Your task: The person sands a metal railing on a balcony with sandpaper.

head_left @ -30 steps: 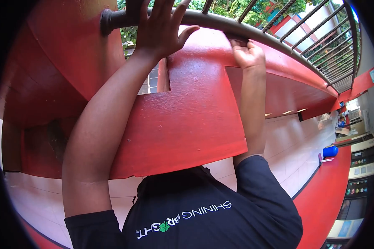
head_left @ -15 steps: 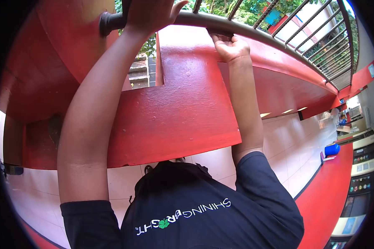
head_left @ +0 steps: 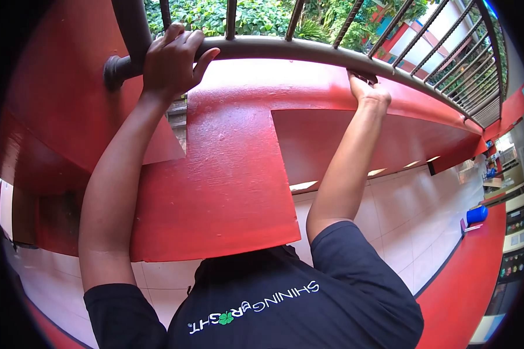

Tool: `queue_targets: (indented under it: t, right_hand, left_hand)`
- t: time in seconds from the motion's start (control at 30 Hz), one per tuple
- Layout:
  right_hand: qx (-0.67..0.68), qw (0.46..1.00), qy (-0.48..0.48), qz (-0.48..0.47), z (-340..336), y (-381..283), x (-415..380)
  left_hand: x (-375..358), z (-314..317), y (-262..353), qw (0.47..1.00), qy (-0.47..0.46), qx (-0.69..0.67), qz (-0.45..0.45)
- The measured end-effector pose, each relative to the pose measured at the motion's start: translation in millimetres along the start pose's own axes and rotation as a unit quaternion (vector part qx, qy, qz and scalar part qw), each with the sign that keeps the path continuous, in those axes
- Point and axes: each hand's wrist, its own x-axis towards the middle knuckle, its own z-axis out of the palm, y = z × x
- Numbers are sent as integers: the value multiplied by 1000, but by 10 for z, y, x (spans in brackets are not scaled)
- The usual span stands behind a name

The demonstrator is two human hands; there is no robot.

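My left hand (head_left: pixel 172 63) lies over the dark metal railing (head_left: pixel 262 49) beside its post, fingers bent over the bar and thumb sticking out to the side. Farther right, my right hand (head_left: pixel 369 93) is turned palm up against the underside of the same bottom rail. A small dark piece (head_left: pixel 364 75) shows between its fingers and the rail; I cannot make out what it is. Most of the right fingertips are hidden. Under both arms runs a glossy red painted ledge (head_left: pixel 233 174) with a broad slab projecting toward me.
Green plants (head_left: pixel 227 17) grow behind the bars. A red wall (head_left: pixel 70 64) rises at left. Pale floor tiles (head_left: pixel 407 203) lie below the ledge. At right stand a blue container (head_left: pixel 477 214) and a red surface (head_left: pixel 454 291).
The view has shifted, so more railing and plants show. My right hand appears farther right along the rail, still palm up underneath. My left hand now sits wholly in view on the bar.
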Motion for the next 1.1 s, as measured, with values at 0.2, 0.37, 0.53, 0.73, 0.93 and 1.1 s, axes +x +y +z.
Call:
queue_targets:
  t: [0.2,0.37,0.53,0.73,0.93,1.1]
  right_hand:
    - [-8,988,56,141,61,629,-432]
    - [36,994,60,79,180,239,176]
    - [-57,982,90,156,202,532,-201]
    - [16,996,13,83,67,360,274]
    - [59,986,60,143,230,504,44]
    - [83,969,40,229,1,929,-277]
  left_hand:
    - [164,-32,133,998,-53,-4,-16]
    - [243,57,144,999,-33,0,-25]
    - [357,78,73,999,-40,-12,-10]
    - [342,174,-1,999,-43,-14,-26]
    - [352,214,13,995,-70,-39,-55]
    - [367,256,14,994,-78,-43,-58]
